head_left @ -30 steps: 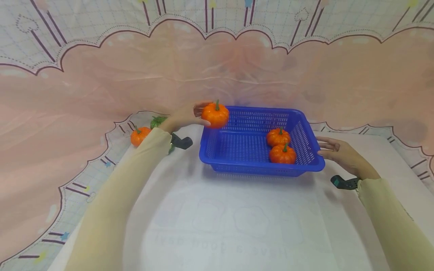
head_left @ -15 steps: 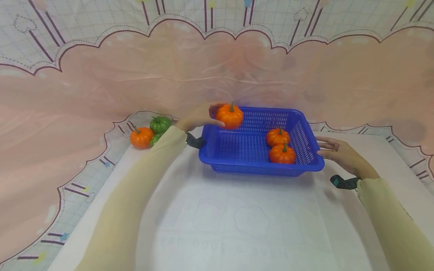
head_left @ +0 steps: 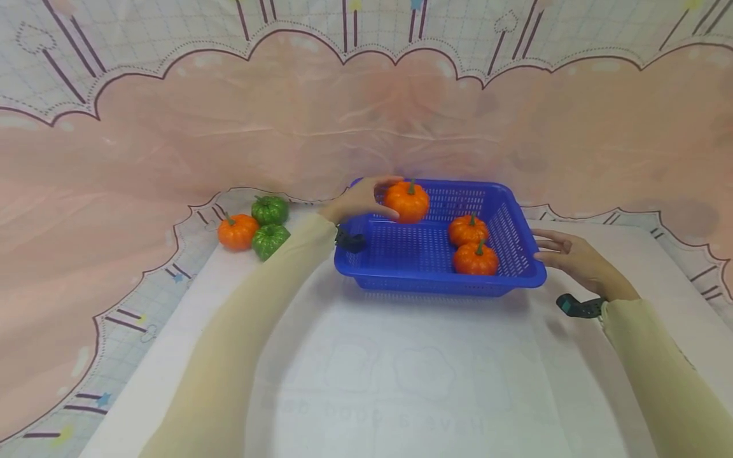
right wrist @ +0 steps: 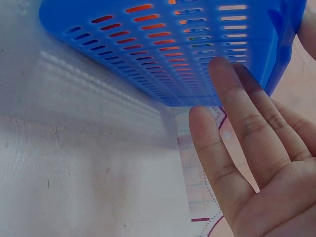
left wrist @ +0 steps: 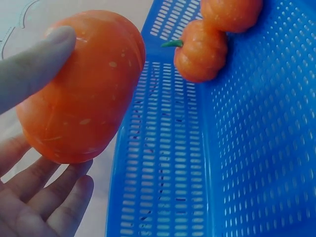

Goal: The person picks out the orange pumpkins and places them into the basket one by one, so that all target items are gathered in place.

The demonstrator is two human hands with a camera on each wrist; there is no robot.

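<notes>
My left hand grips a small orange pumpkin with a green stem, above the left part of the blue plastic basket. In the left wrist view, the thumb presses one side of the held pumpkin and the fingers lie under it. Two more orange pumpkins, one behind and one in front, sit side by side at the basket's right end. At the basket's outer right side is my right hand. In the right wrist view its fingers are extended along the slotted wall.
Left of the basket, an orange pumpkin and two green ones, one farther back and one nearer, stand together on the white table. A patterned cloth rises behind the table.
My left hand has carried the pumpkin rightward and slightly down, from the basket's left rim to over its inside. The green pumpkins have come into fuller view. The right hand stays put.
</notes>
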